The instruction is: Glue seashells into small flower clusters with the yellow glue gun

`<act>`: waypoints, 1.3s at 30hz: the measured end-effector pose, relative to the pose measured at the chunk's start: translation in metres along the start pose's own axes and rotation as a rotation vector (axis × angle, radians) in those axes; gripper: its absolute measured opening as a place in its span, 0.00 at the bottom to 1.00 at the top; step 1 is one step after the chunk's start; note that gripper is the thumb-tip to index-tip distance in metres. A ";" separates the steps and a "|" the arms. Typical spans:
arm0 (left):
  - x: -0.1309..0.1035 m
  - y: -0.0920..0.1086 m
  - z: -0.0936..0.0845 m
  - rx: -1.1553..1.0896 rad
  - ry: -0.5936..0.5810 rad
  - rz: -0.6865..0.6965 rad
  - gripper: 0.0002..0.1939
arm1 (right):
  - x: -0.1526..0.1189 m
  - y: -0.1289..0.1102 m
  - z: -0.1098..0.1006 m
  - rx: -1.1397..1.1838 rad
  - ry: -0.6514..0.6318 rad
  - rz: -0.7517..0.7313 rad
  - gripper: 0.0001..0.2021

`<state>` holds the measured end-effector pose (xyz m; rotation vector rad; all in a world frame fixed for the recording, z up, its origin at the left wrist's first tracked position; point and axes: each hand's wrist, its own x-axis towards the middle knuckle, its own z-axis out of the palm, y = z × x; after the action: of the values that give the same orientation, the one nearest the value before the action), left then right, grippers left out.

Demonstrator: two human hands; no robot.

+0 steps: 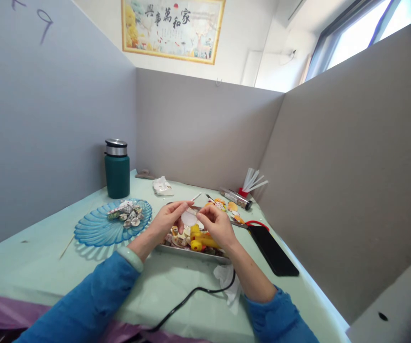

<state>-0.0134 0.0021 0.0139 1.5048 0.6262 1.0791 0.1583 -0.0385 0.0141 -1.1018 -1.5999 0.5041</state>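
Above the tray, my left hand (174,216) pinches a thin white round disc (189,217) by its upper left edge. My right hand (216,222) is closed in a pinch at the disc's right edge; whatever its fingertips grip is too small to make out. Below both hands is a shallow metal tray (194,255) with shells (178,241) in it. A yellow hot glue gun (205,239) lies over the tray, partly covered by my right hand. A thin white-tipped stick (196,196) shows just beyond my left fingertips.
At left are a blue scalloped plate (91,228) with shells (128,214) and a green bottle (117,174). A black phone (274,251), red-handled scissors (258,224), a clear tube (236,198) and glue sticks (252,180) stand right. A black cord (191,295) crosses the front.
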 end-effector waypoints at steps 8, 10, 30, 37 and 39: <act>-0.001 -0.001 -0.001 0.092 -0.015 0.009 0.27 | -0.001 0.001 0.001 -0.048 0.012 -0.085 0.07; -0.001 0.000 0.000 0.097 -0.021 0.005 0.27 | 0.000 0.002 0.002 -0.053 0.016 -0.087 0.07; 0.001 -0.001 0.000 0.056 0.011 0.042 0.16 | 0.000 0.004 0.002 -0.017 0.045 -0.039 0.06; -0.001 0.000 0.000 0.130 0.004 0.035 0.17 | 0.001 0.006 0.002 -0.020 0.043 -0.051 0.06; -0.001 0.001 0.001 0.164 0.002 0.040 0.18 | 0.001 0.006 0.002 -0.019 0.048 -0.052 0.06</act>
<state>-0.0133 0.0008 0.0145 1.6634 0.7034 1.0809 0.1589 -0.0347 0.0095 -1.0759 -1.5901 0.4267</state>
